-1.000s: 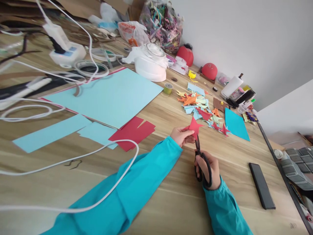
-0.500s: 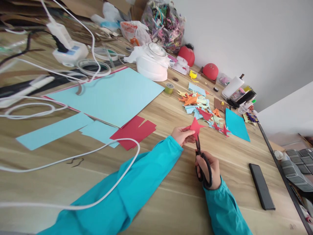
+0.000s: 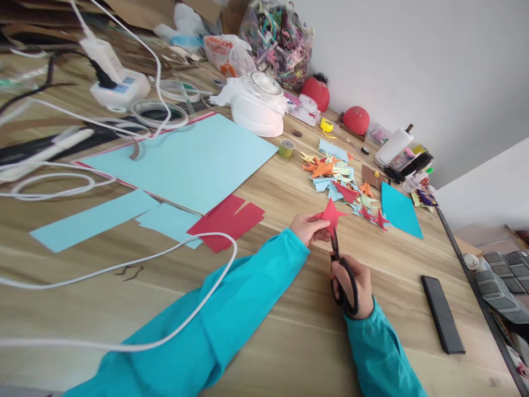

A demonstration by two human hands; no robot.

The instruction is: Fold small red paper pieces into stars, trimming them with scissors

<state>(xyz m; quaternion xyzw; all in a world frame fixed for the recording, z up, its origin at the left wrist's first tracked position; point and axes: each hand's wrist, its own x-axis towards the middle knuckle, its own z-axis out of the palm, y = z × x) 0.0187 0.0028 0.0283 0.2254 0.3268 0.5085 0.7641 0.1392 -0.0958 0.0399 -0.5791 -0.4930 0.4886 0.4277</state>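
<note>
Nearest, the right hand (image 3: 362, 284) grips the black scissors (image 3: 335, 252), blades at the lower point of the red paper star (image 3: 331, 212); just beyond, the left hand (image 3: 306, 228) pinches that star above the table (image 3: 289, 336); over the last second neither hold visibly changed, so the snipping seems barely advanced; farther off, coloured paper pieces (image 3: 323, 169) lie heaped.

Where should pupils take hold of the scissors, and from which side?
Probably best by the handle loops, from the near side, as the right hand does: they sit nearest the person, while the blades point away, toward the red paper star in the left hand.
</note>
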